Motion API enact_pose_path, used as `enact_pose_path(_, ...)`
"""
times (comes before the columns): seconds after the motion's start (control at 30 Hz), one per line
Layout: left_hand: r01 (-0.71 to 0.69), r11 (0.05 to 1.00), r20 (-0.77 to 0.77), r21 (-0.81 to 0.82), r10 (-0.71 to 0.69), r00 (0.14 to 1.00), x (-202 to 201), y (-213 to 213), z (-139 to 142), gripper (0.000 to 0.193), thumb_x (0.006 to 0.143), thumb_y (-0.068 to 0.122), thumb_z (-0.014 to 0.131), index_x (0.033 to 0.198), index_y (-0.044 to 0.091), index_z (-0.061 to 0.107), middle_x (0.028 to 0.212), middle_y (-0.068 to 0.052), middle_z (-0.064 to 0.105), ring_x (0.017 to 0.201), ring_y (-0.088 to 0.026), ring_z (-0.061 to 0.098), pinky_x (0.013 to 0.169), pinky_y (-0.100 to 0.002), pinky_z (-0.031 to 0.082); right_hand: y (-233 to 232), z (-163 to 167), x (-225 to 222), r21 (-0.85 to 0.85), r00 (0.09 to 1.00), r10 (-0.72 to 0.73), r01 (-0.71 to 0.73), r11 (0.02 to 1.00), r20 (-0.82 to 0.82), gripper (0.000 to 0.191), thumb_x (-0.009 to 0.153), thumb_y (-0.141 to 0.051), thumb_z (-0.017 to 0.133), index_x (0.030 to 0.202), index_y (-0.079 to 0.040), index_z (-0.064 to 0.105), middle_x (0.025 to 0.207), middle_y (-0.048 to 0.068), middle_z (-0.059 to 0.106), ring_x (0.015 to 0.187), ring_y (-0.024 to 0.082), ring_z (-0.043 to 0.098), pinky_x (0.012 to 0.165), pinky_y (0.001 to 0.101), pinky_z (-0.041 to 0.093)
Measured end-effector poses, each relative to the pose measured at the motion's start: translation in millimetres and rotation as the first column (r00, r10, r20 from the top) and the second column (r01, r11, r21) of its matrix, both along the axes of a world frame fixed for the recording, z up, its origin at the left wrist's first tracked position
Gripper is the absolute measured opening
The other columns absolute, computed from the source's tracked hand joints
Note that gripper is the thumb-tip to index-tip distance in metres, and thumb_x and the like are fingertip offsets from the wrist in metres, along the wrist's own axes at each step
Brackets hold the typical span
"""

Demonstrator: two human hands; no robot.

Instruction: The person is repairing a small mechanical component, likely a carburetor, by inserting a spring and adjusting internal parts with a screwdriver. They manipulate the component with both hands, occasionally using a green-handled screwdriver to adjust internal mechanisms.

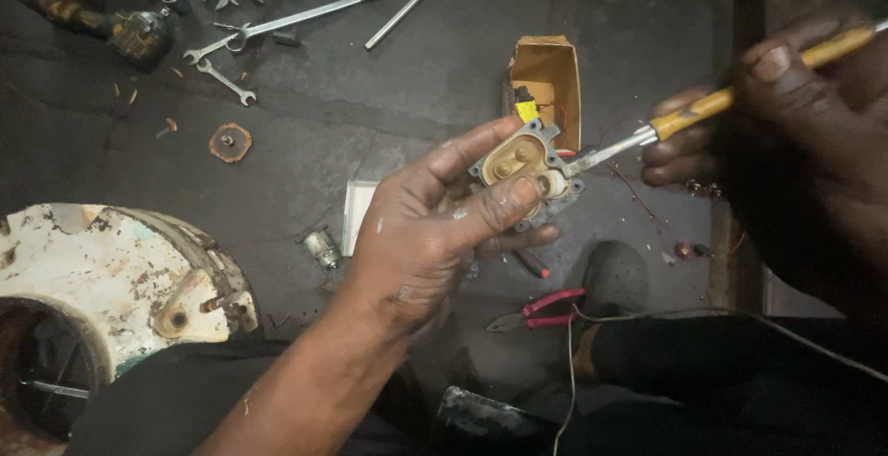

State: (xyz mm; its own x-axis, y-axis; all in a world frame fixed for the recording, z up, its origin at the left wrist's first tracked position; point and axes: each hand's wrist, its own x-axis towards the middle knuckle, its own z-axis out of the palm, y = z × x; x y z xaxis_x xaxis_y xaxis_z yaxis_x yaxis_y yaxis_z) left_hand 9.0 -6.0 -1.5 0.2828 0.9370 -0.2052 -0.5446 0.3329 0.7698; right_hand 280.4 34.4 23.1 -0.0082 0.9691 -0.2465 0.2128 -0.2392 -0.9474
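The left hand (425, 225) is raised over the middle of the dark floor (416, 86), grasping a small grey metal part (525, 171) with a tan, rounded inner face; the thumb presses on its near edge and the fingers wrap round from behind. A small yellow piece sits at the part's far edge, with thin red wires trailing to the right. The right hand (786, 114), at the right side, grips a screwdriver (712, 103) with a yellow handle, fingers closed round it; the steel shaft slants down to the left and its tip meets the right side of the metal part, though exactly where it touches is hard to make out.

Just beyond the part stands an open cardboard box (548, 81), upright on the floor. On the far left lie a scatter of spanners (268, 12) and a plain steel rod (405, 8), with a power tool (102, 12) to their left. A round rusty disc (229, 141) lies nearer. At the near left sits a large worn white casing (120, 271) with a circular opening. Red-handled pliers (546, 310) lie on the floor near the person's knee, below the held part, and a small metal cylinder (322, 247) rests beside a flat pale card left of the wrist.
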Motion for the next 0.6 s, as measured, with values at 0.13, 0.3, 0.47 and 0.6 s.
enact_pose_path(0.13,-0.017,1.000,-0.022,0.013,0.017,1.000,1,0,-1,0.065,0.087,0.011,0.074,0.143,-0.010,0.051,0.121,-0.025,0.071,0.106,-0.029,0.075,0.082,-0.041,0.070,5,-4,7,0.008,1.000,0.008,-0.008,1.000,0.003,0.031,0.106,-0.035,0.051,0.124,-0.011,0.054,0.103,0.014,0.064,0.089,0.028,0.070,0.074,0.0467,0.063)
enact_pose_path(0.3,-0.053,0.994,-0.097,0.098,0.063,0.993,5,-2,-7,0.065,0.086,0.007,0.075,0.144,-0.011,0.051,0.121,-0.024,0.072,0.104,-0.027,0.076,0.081,-0.038,0.070,2,8,-6,0.091,0.986,0.163,-0.166,0.982,0.033,0.025,0.103,-0.024,0.057,0.123,-0.009,0.062,0.093,0.009,0.066,0.075,0.025,0.071,0.062,0.0429,0.062)
enact_pose_path(0.47,-0.046,0.995,-0.096,0.092,0.055,0.994,7,-4,-10,0.066,0.087,0.005,0.076,0.145,-0.012,0.051,0.118,-0.025,0.073,0.101,-0.025,0.076,0.079,-0.035,0.068,-27,20,-22,0.098,0.738,0.292,-0.435,0.895,0.608,0.023,0.096,-0.020,0.069,0.116,-0.009,0.071,0.085,0.001,0.065,0.066,0.016,0.069,0.054,0.0336,0.060)
enact_pose_path(0.6,-0.046,0.998,-0.088,0.053,0.050,0.995,8,-4,-11,0.065,0.084,0.006,0.076,0.141,-0.012,0.052,0.108,-0.024,0.075,0.089,-0.026,0.076,0.068,-0.036,0.068,-27,9,-28,0.179,0.716,0.315,-0.523,0.833,0.623,0.040,0.083,-0.021,0.081,0.121,-0.013,0.071,0.067,-0.001,0.052,0.060,0.008,0.062,0.059,0.0270,0.058)
